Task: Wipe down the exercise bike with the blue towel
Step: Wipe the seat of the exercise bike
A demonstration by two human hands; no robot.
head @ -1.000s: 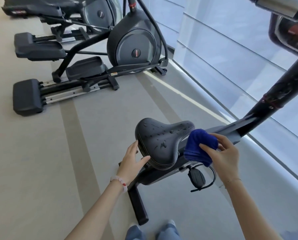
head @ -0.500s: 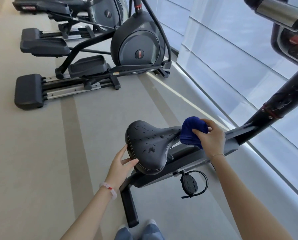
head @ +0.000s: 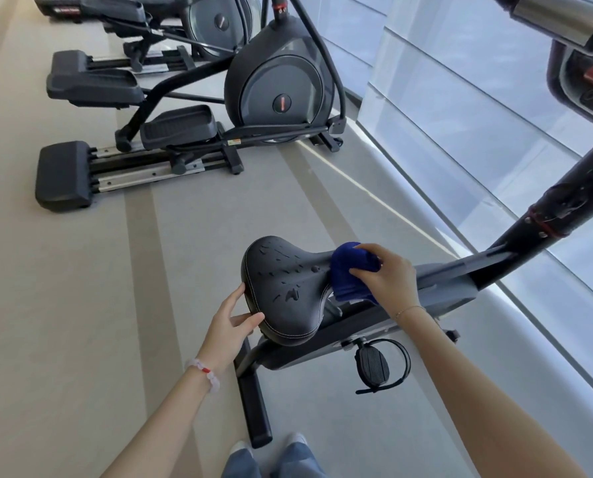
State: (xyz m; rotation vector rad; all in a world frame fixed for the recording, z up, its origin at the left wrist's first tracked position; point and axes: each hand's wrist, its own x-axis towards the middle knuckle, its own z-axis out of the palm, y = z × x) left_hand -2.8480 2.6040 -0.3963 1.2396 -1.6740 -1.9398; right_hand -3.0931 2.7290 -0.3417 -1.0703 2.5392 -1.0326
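Note:
The exercise bike (head: 440,281) stands in front of me, its black saddle (head: 284,288) speckled with water drops. My right hand (head: 386,277) grips the bunched blue towel (head: 348,274) and presses it on the saddle's narrow nose. My left hand (head: 231,320) rests against the saddle's wide rear edge, thumb and fingers spread around the rim. The bike's black post (head: 550,215) rises to the right toward the handlebar and console (head: 585,74). A pedal (head: 374,365) with its strap hangs below the frame.
Two elliptical trainers (head: 274,88) stand farther ahead on the beige floor, their foot rails (head: 125,167) stretching left. A frosted glass wall (head: 460,108) runs along the right. The bike's rear foot bar (head: 253,405) lies just ahead of my shoes (head: 270,446).
My right hand has carried the towel from beside the saddle's nose up onto it, toward the left. My left hand stays on the saddle's rear edge.

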